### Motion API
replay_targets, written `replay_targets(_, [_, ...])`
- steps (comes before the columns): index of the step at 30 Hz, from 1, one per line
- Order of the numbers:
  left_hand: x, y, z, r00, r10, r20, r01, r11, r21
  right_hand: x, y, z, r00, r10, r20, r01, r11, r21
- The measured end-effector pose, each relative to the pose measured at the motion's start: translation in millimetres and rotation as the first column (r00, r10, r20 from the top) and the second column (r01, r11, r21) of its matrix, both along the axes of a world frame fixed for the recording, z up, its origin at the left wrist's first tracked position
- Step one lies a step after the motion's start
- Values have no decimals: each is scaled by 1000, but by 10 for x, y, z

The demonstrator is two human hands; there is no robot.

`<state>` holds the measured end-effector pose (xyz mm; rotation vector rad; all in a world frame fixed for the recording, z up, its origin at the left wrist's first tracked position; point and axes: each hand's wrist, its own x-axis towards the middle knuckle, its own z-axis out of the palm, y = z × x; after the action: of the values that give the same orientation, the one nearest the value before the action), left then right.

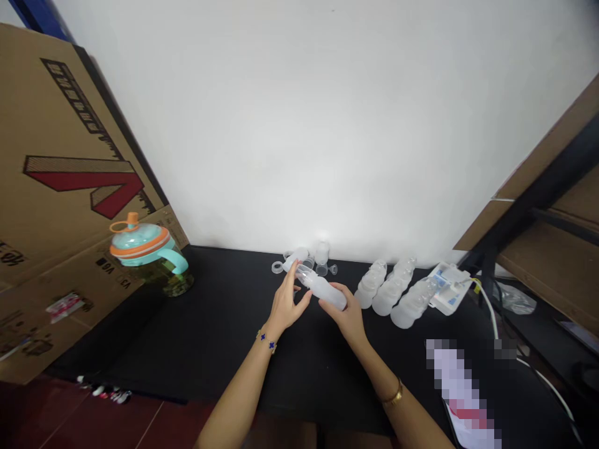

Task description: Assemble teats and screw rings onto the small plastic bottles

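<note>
In the head view, a translucent white bottle [327, 293] with a clear cap [304, 274] lies tilted between my two hands, its capped end pointing up and left. My right hand [349, 315] is wrapped round the lower body of the bottle. At the other end, the fingers and thumb of my left hand [284, 304] are closed about the clear cap. Just beyond my hands lie loose pieces: a pale ring [277, 267], a whitish bottle body [296, 255], a small whitish container [321, 252] and a little clear funnel-shaped piece [332, 269].
Several similar bottles [386, 299] stand in rows right of my hands, beside a white box [449, 287] with a cable. A large teal-and-orange jug [150, 255] stands left by a cardboard carton [56, 187]. A pixelated phone-like object [468, 399] lies at the black table's [210, 349] right front.
</note>
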<state>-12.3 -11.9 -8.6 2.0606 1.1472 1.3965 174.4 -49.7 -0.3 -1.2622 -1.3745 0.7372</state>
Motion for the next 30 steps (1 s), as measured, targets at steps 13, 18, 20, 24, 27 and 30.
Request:
replay_targets(13, [-40, 55, -48, 927, 250, -281, -195, 958, 208, 6, 17, -108, 969, -25, 245, -15, 987, 160])
replay_targets(18, [-9, 55, -73, 936, 260, -238, -229, 962, 148, 2, 27, -132, 948, -16, 317, -29, 990, 137])
replay_targets(20, [3, 48, -77, 943, 254, -214, -236, 966, 104, 2, 31, -134, 938, 1, 346, -38, 994, 101])
replay_targets(24, [20, 26, -67, 958, 235, -162, -232, 972, 33, 2, 34, -131, 917, 30, 397, -54, 997, 48])
replay_targets(27, [32, 17, -59, 965, 225, -133, -221, 974, 40, 2, 33, -125, 903, 26, 430, -50, 998, 44])
replay_targets(30, [39, 18, -63, 971, 213, -113, -203, 975, 88, -2, 36, -133, 890, 22, 455, -39, 999, 29])
